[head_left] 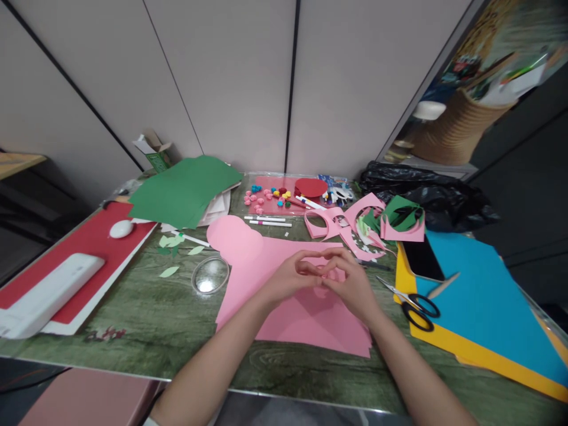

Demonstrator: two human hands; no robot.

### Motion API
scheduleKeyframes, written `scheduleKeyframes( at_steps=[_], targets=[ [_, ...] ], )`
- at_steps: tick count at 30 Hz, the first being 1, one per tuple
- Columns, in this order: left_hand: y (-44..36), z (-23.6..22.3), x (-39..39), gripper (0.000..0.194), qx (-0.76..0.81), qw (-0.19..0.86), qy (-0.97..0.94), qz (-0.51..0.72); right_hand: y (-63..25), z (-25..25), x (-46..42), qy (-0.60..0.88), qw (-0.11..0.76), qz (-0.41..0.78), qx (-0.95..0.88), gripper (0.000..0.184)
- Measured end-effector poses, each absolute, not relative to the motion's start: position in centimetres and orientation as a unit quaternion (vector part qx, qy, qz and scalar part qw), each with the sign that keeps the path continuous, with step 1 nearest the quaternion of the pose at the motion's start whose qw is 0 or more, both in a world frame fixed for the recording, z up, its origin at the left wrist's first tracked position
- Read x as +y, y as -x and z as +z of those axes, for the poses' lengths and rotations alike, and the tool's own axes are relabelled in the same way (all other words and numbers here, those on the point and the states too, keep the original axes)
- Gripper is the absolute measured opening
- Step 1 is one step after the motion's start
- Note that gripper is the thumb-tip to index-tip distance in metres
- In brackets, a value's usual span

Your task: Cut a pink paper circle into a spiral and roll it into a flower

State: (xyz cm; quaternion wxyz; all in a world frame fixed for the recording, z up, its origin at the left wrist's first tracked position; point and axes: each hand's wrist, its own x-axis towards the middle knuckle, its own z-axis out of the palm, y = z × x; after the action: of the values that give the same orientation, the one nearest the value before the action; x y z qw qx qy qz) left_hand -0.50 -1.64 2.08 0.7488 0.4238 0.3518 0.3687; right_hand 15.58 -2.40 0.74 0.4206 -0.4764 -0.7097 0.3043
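Observation:
My left hand (290, 275) and my right hand (355, 290) meet above a stack of pink paper sheets (306, 325). Fingertips of both hands pinch a small pink paper piece (331, 274), partly hidden by the fingers; it looks curled, though its exact shape is unclear. Pink paper circles (235, 236) lie over the stack's far left corner. To the left is a clear round ring or roll (210, 276), perhaps tape. Black-handled scissors (417, 307) rest to the right of my right hand.
Cut pink scraps (366, 222) and small pink and coloured pieces (260, 201) lie at the back. Green sheets (181, 189) and a white device (53, 293) on red paper (89, 260) are left. Blue sheets (492, 296) and a phone (423, 257) are right.

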Motion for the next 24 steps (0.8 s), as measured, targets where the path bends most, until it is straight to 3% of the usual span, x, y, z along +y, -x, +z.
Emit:
scheduleKeyframes(
  at_steps=[14, 24],
  targets=[
    [-0.5, 0.9, -2.0, 0.064, 0.317, 0.795, -0.349, 0.382, -15.2, 0.8, -2.7, 0.498, 0.417, 0.273, -0.709, 0.016],
    [0.0, 0.8, -1.9, 0.048, 0.333, 0.767, -0.358, 0.416, -15.3, 1.1, -2.7, 0.485, 0.415, 0.262, -0.724, 0.008]
  ],
)
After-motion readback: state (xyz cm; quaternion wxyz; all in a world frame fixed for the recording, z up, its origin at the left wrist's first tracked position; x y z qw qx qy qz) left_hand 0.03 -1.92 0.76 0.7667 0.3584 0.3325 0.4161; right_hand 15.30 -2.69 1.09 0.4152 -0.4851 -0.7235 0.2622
